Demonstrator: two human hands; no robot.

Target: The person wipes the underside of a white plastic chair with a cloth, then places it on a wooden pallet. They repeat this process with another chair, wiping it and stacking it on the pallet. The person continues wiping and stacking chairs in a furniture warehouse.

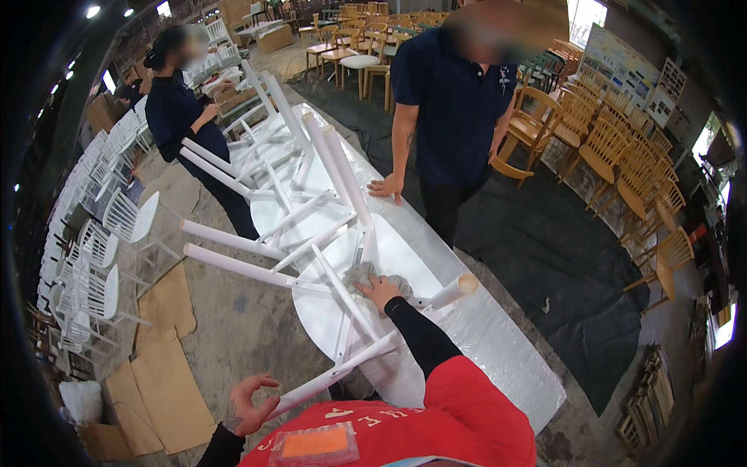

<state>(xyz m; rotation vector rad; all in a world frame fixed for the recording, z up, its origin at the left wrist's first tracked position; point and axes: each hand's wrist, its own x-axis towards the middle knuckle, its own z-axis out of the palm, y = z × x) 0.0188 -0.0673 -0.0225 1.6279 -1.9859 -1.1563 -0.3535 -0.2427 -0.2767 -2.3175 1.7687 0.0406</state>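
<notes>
An upturned white wooden chair [311, 311] lies in front of me, its round seat down on the plastic-wrapped table [498, 350] and its legs sticking up and outward. My right hand [380, 293] presses a crumpled grey cloth [362, 274] against the underside of that seat, between the legs and rails. Beside the end of the nearest white leg [334, 375] is my left hand [250, 403], its thumb and fingers apart in a loose curve; whether the thumb touches the leg I cannot tell.
More upturned white chairs [268, 167] continue along the table. Across it a person in dark blue [443, 101] rests a hand on the edge; another person [175, 117] stands at the far left. Finished white chairs [132, 218] line the left, wooden chairs [607, 148] the right. Cardboard [167, 381] covers some floor.
</notes>
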